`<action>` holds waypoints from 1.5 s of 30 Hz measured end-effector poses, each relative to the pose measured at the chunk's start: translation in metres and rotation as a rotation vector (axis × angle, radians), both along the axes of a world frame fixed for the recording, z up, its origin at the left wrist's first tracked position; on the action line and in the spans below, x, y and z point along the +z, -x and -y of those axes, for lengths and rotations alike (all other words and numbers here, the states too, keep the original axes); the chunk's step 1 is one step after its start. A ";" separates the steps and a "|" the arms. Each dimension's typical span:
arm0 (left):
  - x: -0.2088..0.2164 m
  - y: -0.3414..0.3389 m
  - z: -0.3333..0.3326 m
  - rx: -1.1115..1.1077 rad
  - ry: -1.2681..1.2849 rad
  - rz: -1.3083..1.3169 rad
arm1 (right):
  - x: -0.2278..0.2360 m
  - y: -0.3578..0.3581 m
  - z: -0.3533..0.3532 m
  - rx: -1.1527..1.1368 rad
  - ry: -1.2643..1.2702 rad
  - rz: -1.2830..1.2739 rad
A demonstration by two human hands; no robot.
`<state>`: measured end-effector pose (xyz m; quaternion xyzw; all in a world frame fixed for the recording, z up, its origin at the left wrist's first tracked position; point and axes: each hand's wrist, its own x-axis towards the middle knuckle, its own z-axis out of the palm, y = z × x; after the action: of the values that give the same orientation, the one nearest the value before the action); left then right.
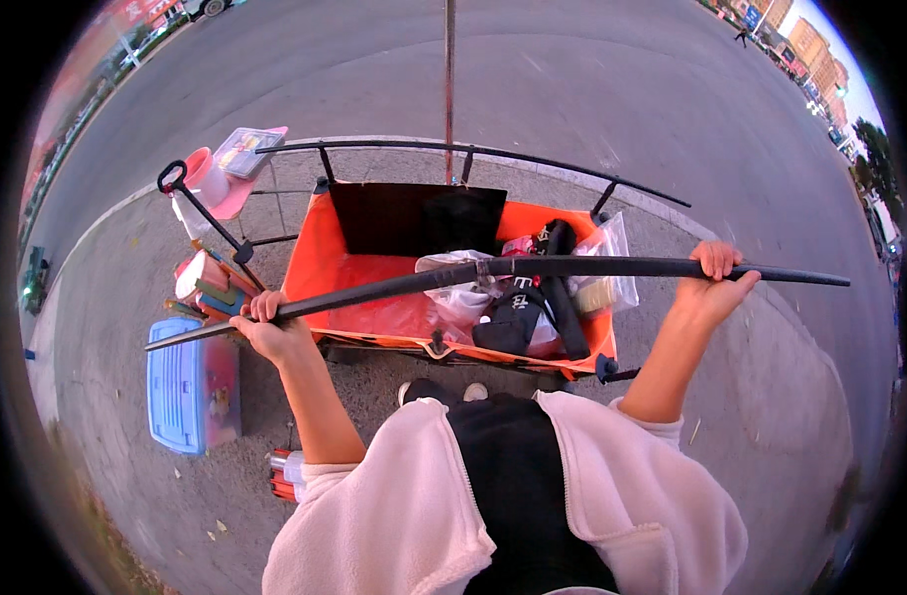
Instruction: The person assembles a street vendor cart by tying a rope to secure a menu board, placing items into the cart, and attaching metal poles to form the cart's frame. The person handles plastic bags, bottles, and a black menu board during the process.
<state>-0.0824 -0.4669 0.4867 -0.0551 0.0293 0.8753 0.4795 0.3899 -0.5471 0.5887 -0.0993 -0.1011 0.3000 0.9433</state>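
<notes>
A long black pole [592,266], with a joint near its middle, spans the air above an orange folding wagon [310,253]. My left hand [272,332] is wrapped round its left part, and my right hand [711,281] grips it toward the right end. Within the wagon lie a white plastic bag [460,305], a black fabric bag [513,319] and other dark bundles. A dark panel [374,216] leans at the wagon's far side. Beyond it runs another black bar [394,146] on short posts. A clear bag [622,283] hangs over the wagon's right edge.
Left of the wagon are its black pull handle [204,206], a pink bucket [206,178], a clear case [247,152] and a blue-lidded box [176,387]. A thin upright pole [450,79] rises behind. A curb [374,139] borders the road.
</notes>
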 end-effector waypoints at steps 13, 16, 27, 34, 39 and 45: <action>0.021 0.056 -0.012 -0.008 -0.232 -0.017 | -0.022 0.068 -0.048 0.088 0.226 -0.095; 0.011 0.065 -0.024 -0.105 -0.384 -0.039 | -0.029 0.086 -0.059 0.087 0.294 -0.154; -0.053 0.112 -0.086 -0.194 0.203 0.142 | 0.007 0.141 0.006 -1.102 0.876 2.107; -0.061 0.077 -0.114 -0.384 0.177 0.128 | 0.031 0.116 -0.018 -0.142 1.282 2.811; -0.042 0.105 -0.120 -0.536 -0.542 0.071 | 0.029 0.131 -0.026 0.899 1.134 2.524; -0.055 0.100 -0.126 -0.473 -0.072 0.098 | 0.000 0.144 -0.038 -0.258 0.983 2.687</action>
<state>-0.1829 -0.3410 0.4318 -0.0719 -0.0133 0.7355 0.6735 0.2460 -0.5087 0.5892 -0.6203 -0.7774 -0.1016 0.0256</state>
